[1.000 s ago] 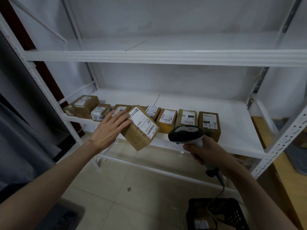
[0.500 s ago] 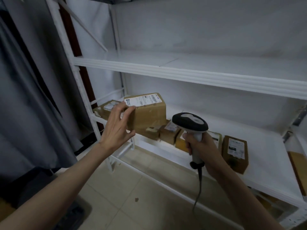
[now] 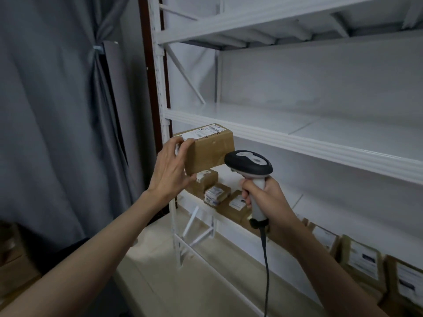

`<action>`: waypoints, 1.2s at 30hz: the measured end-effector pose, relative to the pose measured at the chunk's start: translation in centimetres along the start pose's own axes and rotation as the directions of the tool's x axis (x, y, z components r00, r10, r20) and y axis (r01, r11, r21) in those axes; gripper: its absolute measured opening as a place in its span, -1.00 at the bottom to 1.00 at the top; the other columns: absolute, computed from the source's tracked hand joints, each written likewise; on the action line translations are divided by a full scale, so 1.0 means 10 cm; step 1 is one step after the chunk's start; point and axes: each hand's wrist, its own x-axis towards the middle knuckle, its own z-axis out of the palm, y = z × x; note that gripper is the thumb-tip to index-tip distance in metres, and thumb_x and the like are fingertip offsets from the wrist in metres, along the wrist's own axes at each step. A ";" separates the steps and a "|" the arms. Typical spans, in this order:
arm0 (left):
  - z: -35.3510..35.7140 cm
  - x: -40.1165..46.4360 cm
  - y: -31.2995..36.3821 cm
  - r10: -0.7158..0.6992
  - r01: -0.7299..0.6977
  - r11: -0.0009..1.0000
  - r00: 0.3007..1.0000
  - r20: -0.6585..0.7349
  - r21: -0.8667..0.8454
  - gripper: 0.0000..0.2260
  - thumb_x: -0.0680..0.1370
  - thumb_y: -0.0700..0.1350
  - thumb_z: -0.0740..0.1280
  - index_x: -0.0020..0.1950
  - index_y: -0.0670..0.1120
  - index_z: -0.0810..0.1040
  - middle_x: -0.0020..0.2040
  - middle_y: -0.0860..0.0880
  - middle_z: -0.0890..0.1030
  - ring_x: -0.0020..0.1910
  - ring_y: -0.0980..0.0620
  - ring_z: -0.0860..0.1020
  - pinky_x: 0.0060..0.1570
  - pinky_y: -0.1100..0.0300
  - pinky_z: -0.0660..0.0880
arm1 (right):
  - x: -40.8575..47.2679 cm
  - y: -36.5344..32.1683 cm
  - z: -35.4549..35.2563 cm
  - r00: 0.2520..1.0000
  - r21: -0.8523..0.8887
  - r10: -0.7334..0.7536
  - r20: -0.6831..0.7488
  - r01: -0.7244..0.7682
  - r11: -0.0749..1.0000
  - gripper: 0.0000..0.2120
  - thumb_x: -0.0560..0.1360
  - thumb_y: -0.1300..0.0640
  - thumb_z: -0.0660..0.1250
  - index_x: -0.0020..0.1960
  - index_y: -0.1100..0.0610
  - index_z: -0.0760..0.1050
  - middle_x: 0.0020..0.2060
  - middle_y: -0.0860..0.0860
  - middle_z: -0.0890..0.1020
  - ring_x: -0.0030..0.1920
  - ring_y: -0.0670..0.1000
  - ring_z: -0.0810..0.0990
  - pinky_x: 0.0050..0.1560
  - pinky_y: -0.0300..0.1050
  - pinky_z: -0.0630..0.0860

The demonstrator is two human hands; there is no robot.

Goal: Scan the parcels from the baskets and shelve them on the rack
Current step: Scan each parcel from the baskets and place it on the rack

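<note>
My left hand (image 3: 170, 167) grips the near end of a brown cardboard parcel (image 3: 211, 148) with a white label on top, holding it level just below the front lip of the middle shelf (image 3: 297, 139) of the white rack. My right hand (image 3: 266, 197) grips the handle of a grey and black barcode scanner (image 3: 249, 164), whose head sits right beside the parcel. The scanner's cable hangs down from the handle. Several labelled parcels (image 3: 216, 193) lie in a row on the lower shelf, partly hidden behind my hands.
A grey curtain (image 3: 57, 110) hangs to the left of the rack's upright post (image 3: 160, 88). More parcels (image 3: 366, 259) line the lower shelf at the right. Cardboard boxes (image 3: 13, 266) sit on the floor at the far left. The floor is pale tile.
My left hand has lifted the parcel from the lower shelf up to the middle shelf's edge. The view has swung left and upward; the scanner has risen with it.
</note>
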 end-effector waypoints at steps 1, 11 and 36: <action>0.02 0.05 -0.14 -0.001 0.002 1.000 1.000 -0.006 0.015 -0.10 0.30 0.09 0.63 0.50 0.02 0.23 0.39 -0.11 0.24 0.33 -0.16 0.33 0.25 -0.17 0.48 | 0.10 -0.02 0.12 1.000 -0.005 -0.008 0.001 0.008 1.000 -0.86 0.59 0.13 0.37 0.09 0.18 0.54 -0.34 0.03 0.62 -0.36 -0.07 0.55 -0.28 -0.18 0.54; 0.38 0.76 -1.60 0.015 -0.014 0.999 0.999 -0.028 0.033 -0.14 0.27 0.06 0.61 0.46 -0.07 0.27 0.37 -0.12 0.32 0.28 -0.14 0.39 0.12 -0.07 0.48 | 1.34 -0.01 1.17 0.997 -0.106 -0.058 -0.046 0.053 0.993 -0.82 0.60 0.09 0.37 0.14 0.16 0.53 -0.36 0.02 0.63 -0.41 -0.10 0.55 -0.38 -0.25 0.50; 1.83 2.69 -2.94 0.039 -0.041 0.996 0.999 0.018 0.080 -0.25 0.35 0.10 0.56 0.44 -0.07 0.32 0.34 -0.12 0.34 0.32 -0.16 0.38 0.20 -0.13 0.44 | 3.38 0.09 1.48 0.973 -0.216 -0.155 -0.173 0.116 0.969 -0.88 0.60 0.16 0.35 0.10 0.19 0.54 -0.37 0.02 0.62 -0.43 -0.05 0.51 -0.39 -0.20 0.49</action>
